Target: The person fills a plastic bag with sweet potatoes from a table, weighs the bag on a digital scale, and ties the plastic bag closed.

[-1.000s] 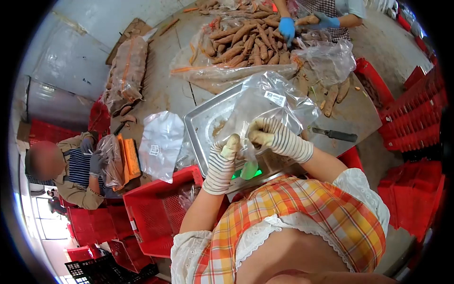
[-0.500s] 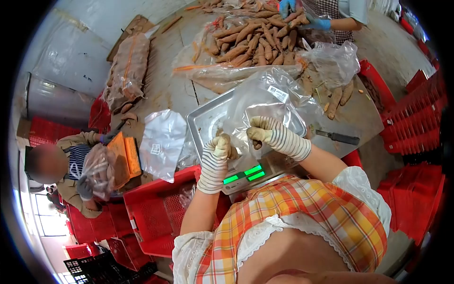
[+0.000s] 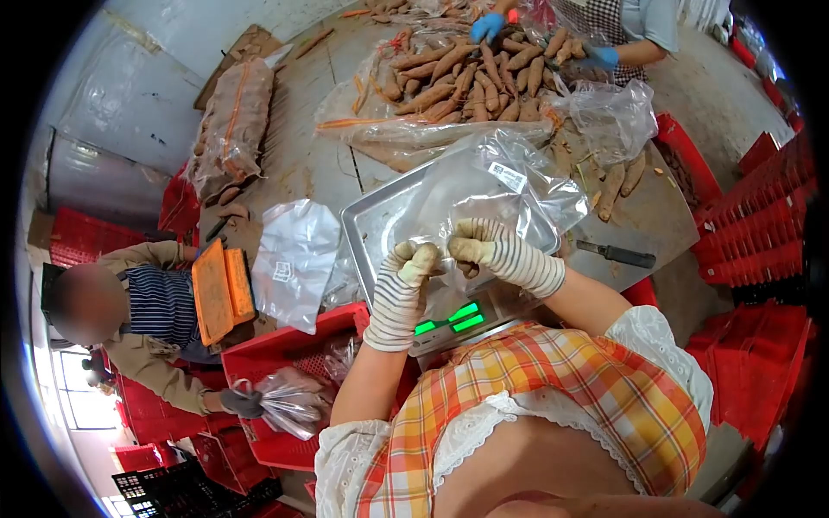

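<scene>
Both my hands wear striped white work gloves with dirty fingertips. My left hand [image 3: 404, 281] pinches the near edge of a clear plastic bag [image 3: 484, 186]. Close beside it, my right hand [image 3: 503, 255] has its fingers closed on the same edge. The bag bears a white printed label and spreads over a metal tray [image 3: 367, 226]. Under the tray's near side, a scale [image 3: 458, 323] shows green lit displays, their digits unreadable. Left of the tray lies another flat labelled plastic bag [image 3: 296, 259].
Sweet potatoes [image 3: 484, 82] are heaped on plastic at the table's far side, where a blue-gloved person handles them. A knife [image 3: 617, 253] lies to my right. At left, another person holds a filled clear bag [image 3: 295, 401] over a red crate [image 3: 285, 363]. Red crates [image 3: 751, 224] are stacked right.
My hands have come slightly closer together on the bag's edge. The person at left has moved a filled bag over to the red crate. The blue-gloved hands have shifted over the heap.
</scene>
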Tool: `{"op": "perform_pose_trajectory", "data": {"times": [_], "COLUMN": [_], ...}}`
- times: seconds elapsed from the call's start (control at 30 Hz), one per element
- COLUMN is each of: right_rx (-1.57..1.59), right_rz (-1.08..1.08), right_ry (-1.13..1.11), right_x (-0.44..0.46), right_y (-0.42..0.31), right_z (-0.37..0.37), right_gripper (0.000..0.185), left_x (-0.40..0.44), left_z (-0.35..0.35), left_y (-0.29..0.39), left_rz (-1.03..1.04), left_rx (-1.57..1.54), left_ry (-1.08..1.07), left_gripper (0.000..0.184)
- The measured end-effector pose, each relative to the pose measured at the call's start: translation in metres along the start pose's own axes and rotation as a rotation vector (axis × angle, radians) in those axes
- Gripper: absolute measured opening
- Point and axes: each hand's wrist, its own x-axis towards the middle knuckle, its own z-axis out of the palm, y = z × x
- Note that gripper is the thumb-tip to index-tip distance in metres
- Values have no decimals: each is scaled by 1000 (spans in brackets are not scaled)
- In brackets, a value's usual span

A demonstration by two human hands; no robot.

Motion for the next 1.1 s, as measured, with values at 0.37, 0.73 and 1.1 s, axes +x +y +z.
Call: {"op": "perform_pose_trajectory", "data": {"times": [0.37,0.73,1.1], "right_rx": [632,717,-614], "right_rz": [-226,-449,-455], "right_ry": [312,211,453], "right_x": [10,-9,10], "right_y": [-31,-106,-137], "right_z": [-36,-83,-56], "right_gripper": [16,11,14], "left_x": [11,-8,59], "left_z": [-96,-153,-74], "left_y": [23,93,95], "left_rz": [350,231,385], "left_rx": [1184,1671,1402], "left_ry": [402,747,297], "left_gripper": [20,46,41]}}
